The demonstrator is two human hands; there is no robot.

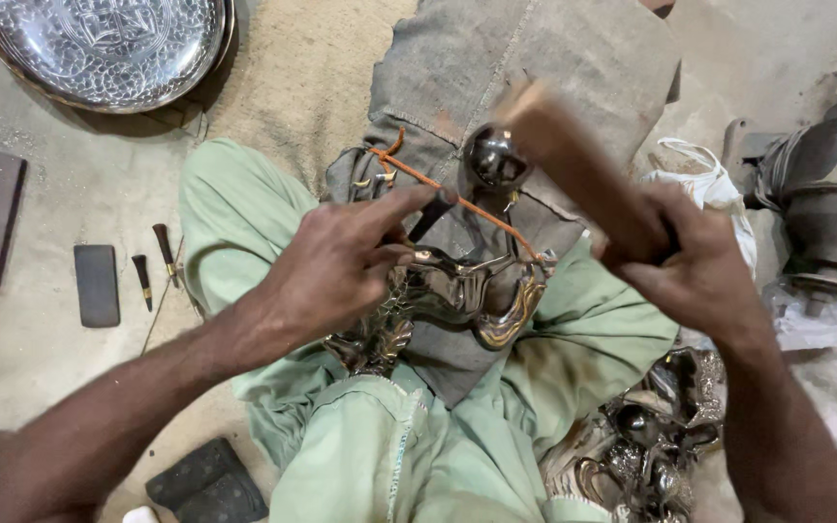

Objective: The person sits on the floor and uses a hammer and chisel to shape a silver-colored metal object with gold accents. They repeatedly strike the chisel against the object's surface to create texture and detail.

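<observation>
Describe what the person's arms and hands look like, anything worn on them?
Both forearms are bare, with no sleeves in view. The left hand and the right hand wear no gloves, and no rings, watch or bracelets show. The right hand is slightly motion-blurred.

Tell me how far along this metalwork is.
Done: a chased silver tray lies finished at top left. In hand: the left hand holds a dark punch to a shiny metal piece in the lap, while the right hand grips a wooden mallet. Left: more shiny pieces are heaped at lower right.
</observation>
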